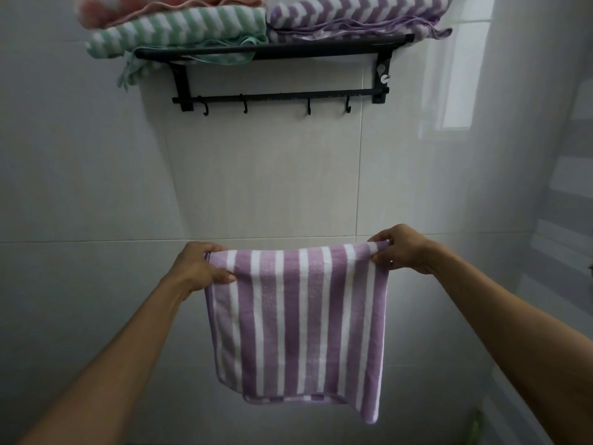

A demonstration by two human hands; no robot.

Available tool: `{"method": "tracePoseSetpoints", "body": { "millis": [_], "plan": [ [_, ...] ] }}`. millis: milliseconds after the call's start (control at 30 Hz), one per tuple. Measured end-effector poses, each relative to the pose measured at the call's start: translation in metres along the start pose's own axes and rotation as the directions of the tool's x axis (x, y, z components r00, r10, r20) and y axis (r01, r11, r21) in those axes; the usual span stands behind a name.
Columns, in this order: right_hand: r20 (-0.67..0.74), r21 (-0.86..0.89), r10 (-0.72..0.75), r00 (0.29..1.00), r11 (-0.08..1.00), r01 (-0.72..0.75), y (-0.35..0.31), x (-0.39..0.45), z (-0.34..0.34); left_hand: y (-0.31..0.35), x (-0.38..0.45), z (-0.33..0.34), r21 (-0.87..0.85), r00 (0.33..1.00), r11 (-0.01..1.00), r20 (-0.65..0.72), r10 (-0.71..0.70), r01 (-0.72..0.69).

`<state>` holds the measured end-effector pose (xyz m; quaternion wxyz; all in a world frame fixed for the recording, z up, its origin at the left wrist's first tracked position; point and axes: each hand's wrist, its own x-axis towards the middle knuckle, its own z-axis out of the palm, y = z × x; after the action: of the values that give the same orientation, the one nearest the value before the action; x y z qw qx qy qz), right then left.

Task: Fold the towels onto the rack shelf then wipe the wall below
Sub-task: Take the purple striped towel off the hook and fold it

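Purple-striped towel (296, 319) hangs doubled before the wall (263, 181), your left hand (200, 268) and right hand (399, 248) each pinching a top corner. Keep that edge taut and level (lower hems look uneven) before folding toward the rack shelf (272, 48).

striped towel (296, 322) soft fuzzy terry cloth; rack (276, 49) matt black metal; wall tiles (96, 175) glossy, smooth.

Black rack shelf (272, 48) — green towel (179, 27), purple towel (356, 17) folded on it.
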<state>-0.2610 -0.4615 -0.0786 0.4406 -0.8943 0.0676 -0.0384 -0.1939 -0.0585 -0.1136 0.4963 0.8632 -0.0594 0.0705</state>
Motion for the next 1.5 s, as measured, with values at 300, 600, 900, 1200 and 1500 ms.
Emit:
{"method": "tracePoseSetpoints", "body": {
  "millis": [300,600,900,1200,1500],
  "plan": [
    [0.013,0.390,-0.079,0.997,0.918,0.068,-0.018,-0.001,-0.026,0.028,-0.007,-0.028,-0.388,0.996,0.917,-0.035,0.080,-0.087],
    [0.044,0.551,0.118,0.992,0.826,-0.123,0.053,-0.010,0.026,-0.007,-0.044,0.018,-0.448,0.972,0.865,0.042,-0.233,0.227],
    [0.270,0.614,0.139,0.953,0.737,-0.282,0.058,-0.026,0.052,-0.017,-0.040,0.006,-0.602,0.935,0.716,0.255,-0.246,0.353],
    [0.330,0.694,0.149,0.932,0.632,-0.346,0.064,-0.018,0.064,-0.025,-0.057,-0.007,-0.526,0.920,0.761,0.295,-0.257,0.380],
    [0.186,0.615,-0.044,0.982,0.784,-0.082,0.017,-0.015,0.044,0.009,-0.050,-0.021,-0.475,0.968,0.866,0.248,-0.041,0.159]
  ]
}}
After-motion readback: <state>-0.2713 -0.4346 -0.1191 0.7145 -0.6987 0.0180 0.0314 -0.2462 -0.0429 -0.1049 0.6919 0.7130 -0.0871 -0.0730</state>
